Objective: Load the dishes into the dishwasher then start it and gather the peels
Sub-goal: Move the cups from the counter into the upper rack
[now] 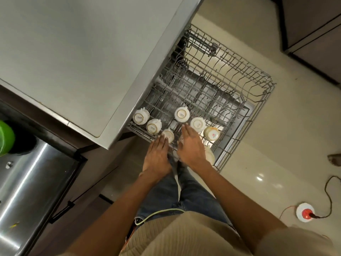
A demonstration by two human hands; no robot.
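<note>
Six upturned cups sit in the pulled-out upper rack [258, 115] of the dishwasher, which juts from under the grey bench [73, 52] toward 3 o'clock. I count three white cups in a row along the rack's 9 o'clock side [141, 117], [153, 126], [168, 134], two more white ones nearer the middle [181, 114], [197, 124], and a yellowish cup [211, 133] at their 4 o'clock. My left hand [156, 156] lies flat with straight fingers, its fingertips [163, 138] touching the nearest white cup; that grip is slack, holding nothing. My right hand [191, 146] is likewise spread flat over the rack's front edge, gripping nothing. At 9 o'clock I see a steel sink [27, 182] with a green bowl [5, 138] at its edge. No peels are clear enough for me to identify.
</note>
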